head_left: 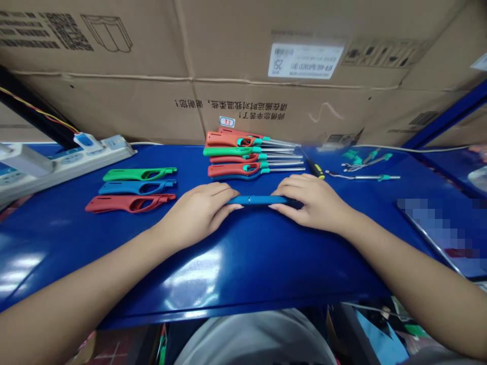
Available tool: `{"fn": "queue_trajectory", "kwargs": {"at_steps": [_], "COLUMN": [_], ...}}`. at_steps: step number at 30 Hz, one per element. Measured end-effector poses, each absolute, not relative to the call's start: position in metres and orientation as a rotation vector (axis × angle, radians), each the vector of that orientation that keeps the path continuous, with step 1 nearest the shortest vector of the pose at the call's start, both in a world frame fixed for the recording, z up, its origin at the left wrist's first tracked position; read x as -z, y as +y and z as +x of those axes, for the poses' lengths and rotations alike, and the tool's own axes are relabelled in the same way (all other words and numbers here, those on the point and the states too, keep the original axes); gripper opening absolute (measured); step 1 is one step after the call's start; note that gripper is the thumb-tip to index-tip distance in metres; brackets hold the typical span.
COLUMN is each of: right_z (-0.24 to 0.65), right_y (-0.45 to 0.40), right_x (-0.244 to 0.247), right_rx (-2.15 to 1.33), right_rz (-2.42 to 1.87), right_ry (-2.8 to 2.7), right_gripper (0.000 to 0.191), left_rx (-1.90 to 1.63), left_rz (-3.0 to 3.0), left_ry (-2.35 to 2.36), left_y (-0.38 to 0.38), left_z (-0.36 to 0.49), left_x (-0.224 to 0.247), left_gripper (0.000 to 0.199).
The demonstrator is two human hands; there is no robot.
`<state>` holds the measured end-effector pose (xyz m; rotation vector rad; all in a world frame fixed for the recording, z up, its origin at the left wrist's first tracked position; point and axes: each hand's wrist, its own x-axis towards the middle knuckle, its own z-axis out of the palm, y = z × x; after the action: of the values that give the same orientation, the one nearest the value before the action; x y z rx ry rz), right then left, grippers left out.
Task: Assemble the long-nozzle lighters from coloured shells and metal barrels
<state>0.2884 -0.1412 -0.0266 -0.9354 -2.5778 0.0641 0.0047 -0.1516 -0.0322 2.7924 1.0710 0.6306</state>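
Both my hands hold a slim blue stick (255, 199) level above the blue table. My left hand (201, 210) pinches its left end between thumb and fingers. My right hand (314, 203) closes round the right end, where a dark part shows under the fingers. Whether the stick is a pen or a lighter body seen edge-on, I cannot tell. Left of my left hand lie a green lighter casing (129, 175), a blue lighter casing (122, 187) and a red lighter casing (110, 204). Beyond my hands, several long-necked lighters (232, 170) with metal tubes are stacked side by side.
A large cardboard box (228, 66) stands along the back edge. At left is a white power strip (68, 165) with plugs. A black-and-yellow tool (316, 170) lies behind my right hand, near loose metal tubes with wires (365, 177). A pixelated panel (445, 228) sits at right.
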Motion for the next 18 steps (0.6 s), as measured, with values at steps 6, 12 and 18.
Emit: {"fn": "queue_trajectory", "kwargs": {"at_steps": [6, 12, 18], "right_z": [0.2891, 0.2861, 0.2904], "right_y": [-0.1425, -0.1414, -0.1414], "right_x": [0.0179, 0.0226, 0.0257], "right_rx": [0.193, 0.113, -0.305], "right_rz": [-1.064, -1.103, -0.848], "right_ry": [-2.631, -2.705, -2.566], "right_gripper": [0.032, 0.038, 0.033], "left_rx": [-0.662, -0.649, -0.73], "left_rz": [2.636, 2.723, 2.811], "left_ry": [1.128, 1.041, 0.877], "left_y": [-0.1571, -0.1549, -0.1501], "left_z": [0.0075, 0.0039, 0.0009], "left_x": [0.0281, 0.0307, 0.0281], "left_gripper": [0.03, 0.039, 0.033]}}
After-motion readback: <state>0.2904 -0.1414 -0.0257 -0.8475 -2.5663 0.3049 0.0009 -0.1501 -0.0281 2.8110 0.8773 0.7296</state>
